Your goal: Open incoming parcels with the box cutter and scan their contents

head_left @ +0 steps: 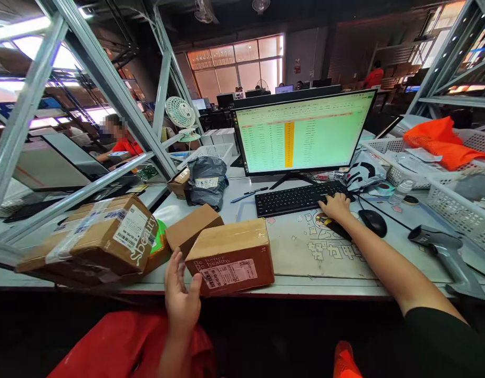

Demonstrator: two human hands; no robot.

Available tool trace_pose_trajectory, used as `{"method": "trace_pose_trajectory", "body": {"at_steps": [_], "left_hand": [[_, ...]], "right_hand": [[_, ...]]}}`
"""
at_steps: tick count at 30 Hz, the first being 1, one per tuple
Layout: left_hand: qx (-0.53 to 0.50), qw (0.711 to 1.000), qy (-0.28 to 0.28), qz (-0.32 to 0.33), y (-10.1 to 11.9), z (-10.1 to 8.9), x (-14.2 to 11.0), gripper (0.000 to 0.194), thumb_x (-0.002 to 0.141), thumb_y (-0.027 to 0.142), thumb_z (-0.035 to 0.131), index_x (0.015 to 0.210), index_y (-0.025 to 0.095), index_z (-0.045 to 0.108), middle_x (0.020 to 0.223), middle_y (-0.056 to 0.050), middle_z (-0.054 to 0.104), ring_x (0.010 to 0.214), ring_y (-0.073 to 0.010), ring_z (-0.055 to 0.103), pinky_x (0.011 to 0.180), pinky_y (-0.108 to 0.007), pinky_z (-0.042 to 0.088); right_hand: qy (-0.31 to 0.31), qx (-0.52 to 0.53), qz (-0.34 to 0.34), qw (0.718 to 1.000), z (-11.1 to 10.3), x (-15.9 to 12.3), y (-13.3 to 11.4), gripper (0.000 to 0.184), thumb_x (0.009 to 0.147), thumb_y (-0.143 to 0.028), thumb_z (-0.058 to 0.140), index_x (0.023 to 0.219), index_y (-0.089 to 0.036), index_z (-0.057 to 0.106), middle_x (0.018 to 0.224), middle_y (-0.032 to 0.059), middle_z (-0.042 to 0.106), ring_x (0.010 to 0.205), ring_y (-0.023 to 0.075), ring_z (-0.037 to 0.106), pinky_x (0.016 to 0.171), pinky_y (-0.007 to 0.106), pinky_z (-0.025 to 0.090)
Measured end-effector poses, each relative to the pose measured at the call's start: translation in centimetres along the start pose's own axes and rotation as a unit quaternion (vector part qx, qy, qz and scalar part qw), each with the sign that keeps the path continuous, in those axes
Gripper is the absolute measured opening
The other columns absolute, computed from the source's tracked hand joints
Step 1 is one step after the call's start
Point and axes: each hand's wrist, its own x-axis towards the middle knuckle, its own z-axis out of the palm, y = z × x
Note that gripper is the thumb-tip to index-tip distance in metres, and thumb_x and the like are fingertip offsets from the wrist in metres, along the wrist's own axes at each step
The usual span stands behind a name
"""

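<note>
Red-fronted box (236,254) sits at the front edge of the desk (305,286) — the left hand (182,299) open at its left end, thumb apart — while the right hand (337,206) spreads over the keyboard (284,201).

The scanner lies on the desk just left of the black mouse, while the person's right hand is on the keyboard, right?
Not quite: the head view shows the scanner to the right of the black mouse. The right hand is indeed on the keyboard.
</note>
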Motion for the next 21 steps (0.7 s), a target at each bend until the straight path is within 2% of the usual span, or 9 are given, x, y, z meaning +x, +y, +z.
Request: {"method": "trace_pose_trajectory", "body": {"at_steps": [2,4,5,8,11,14,16,18,21], "left_hand": [[0.100,0.983,0.068,0.137,2.7,1.2,-0.3,0.051,0.091,0.040,0.065,0.139,0.029,0.053,0.156,-0.014,0.045,0.154,-0.0362,0.031,0.124,-0.064,0.027],[0.154,0.958,0.056,0.235,5.0,3.0,-1.0,0.048,0.086,0.030,0.071,0.132,0.032,0.058,0.150,-0.013,0.051,0.153,-0.0393,0.031,0.122,-0.069,0.024],[0.163,0.952,0.032,0.258,6.0,4.2,-1.4,0.049,0.085,0.029,0.072,0.132,0.032,0.059,0.150,-0.014,0.051,0.152,-0.0412,0.032,0.121,-0.071,0.023],[0.201,0.950,-0.022,0.237,7.7,8.1,-2.2,0.057,0.083,0.036,0.077,0.136,0.028,0.057,0.150,-0.019,0.049,0.147,-0.0469,0.035,0.118,-0.077,0.014],[0.217,0.954,0.008,0.207,7.8,10.3,-2.3,0.061,0.079,0.048,0.081,0.127,0.022,0.055,0.134,-0.022,0.057,0.140,-0.0471,0.042,0.116,-0.078,0.013],[0.188,0.956,0.048,0.220,6.9,9.6,-1.8,0.053,0.077,0.048,0.080,0.112,0.021,0.051,0.120,-0.017,0.061,0.130,-0.0418,0.052,0.117,-0.074,0.019],[0.151,0.955,0.037,0.253,6.2,7.9,-1.7,0.043,0.078,0.039,0.074,0.108,0.023,0.047,0.116,-0.014,0.061,0.126,-0.0371,0.057,0.118,-0.069,0.026],[0.129,0.952,0.000,0.276,5.7,6.4,-1.7,0.040,0.077,0.032,0.067,0.110,0.023,0.046,0.116,-0.013,0.061,0.126,-0.0347,0.058,0.119,-0.064,0.031],[0.142,0.953,-0.045,0.262,5.5,5.2,-2.0,0.048,0.077,0.034,0.067,0.120,0.022,0.048,0.123,-0.015,0.060,0.134,-0.0354,0.052,0.119,-0.060,0.033]], "right_hand": [[0.003,-0.006,-0.001,1.000,-0.4,-0.4,0.0,0.057,0.101,-0.048,0.044,0.134,-0.006,0.064,0.145,0.0279,0.050,0.138,0.0411,0.038,0.110,0.056,0.030],[-0.001,-0.010,-0.016,1.000,-0.8,-1.8,0.4,0.060,0.103,-0.048,0.040,0.144,-0.008,0.055,0.149,0.0255,0.049,0.140,0.0387,0.038,0.112,0.056,0.030],[-0.015,-0.013,-0.029,0.999,-1.1,-2.8,0.8,0.060,0.103,-0.049,0.039,0.145,-0.009,0.054,0.147,0.0243,0.051,0.139,0.0377,0.041,0.111,0.055,0.032],[-0.084,-0.038,-0.053,0.994,-1.5,-6.6,2.6,0.060,0.100,-0.056,0.043,0.134,-0.011,0.064,0.131,0.0229,0.062,0.126,0.0387,0.053,0.105,0.054,0.040],[-0.103,-0.070,-0.054,0.991,-1.4,-10.3,4.7,0.050,0.098,-0.048,0.049,0.123,-0.009,0.068,0.120,0.0244,0.064,0.113,0.0387,0.060,0.097,0.052,0.046],[-0.040,-0.018,-0.096,0.994,-1.6,-13.5,5.5,0.044,0.100,-0.035,0.044,0.127,-0.006,0.063,0.119,0.0237,0.063,0.113,0.0357,0.060,0.099,0.048,0.048],[0.007,0.068,-0.151,0.986,-2.5,-15.9,4.6,0.046,0.101,-0.035,0.042,0.135,-0.009,0.059,0.121,0.0207,0.063,0.113,0.0336,0.061,0.100,0.047,0.050],[0.030,0.159,-0.232,0.959,-4.1,-18.9,2.4,0.046,0.103,-0.038,0.042,0.141,-0.016,0.056,0.123,0.0169,0.063,0.111,0.0310,0.064,0.097,0.045,0.054],[0.030,0.235,-0.375,0.896,-7.2,-23.4,-2.2,0.043,0.103,-0.036,0.048,0.143,-0.023,0.055,0.124,0.0138,0.064,0.108,0.0273,0.067,0.091,0.040,0.058]]}}
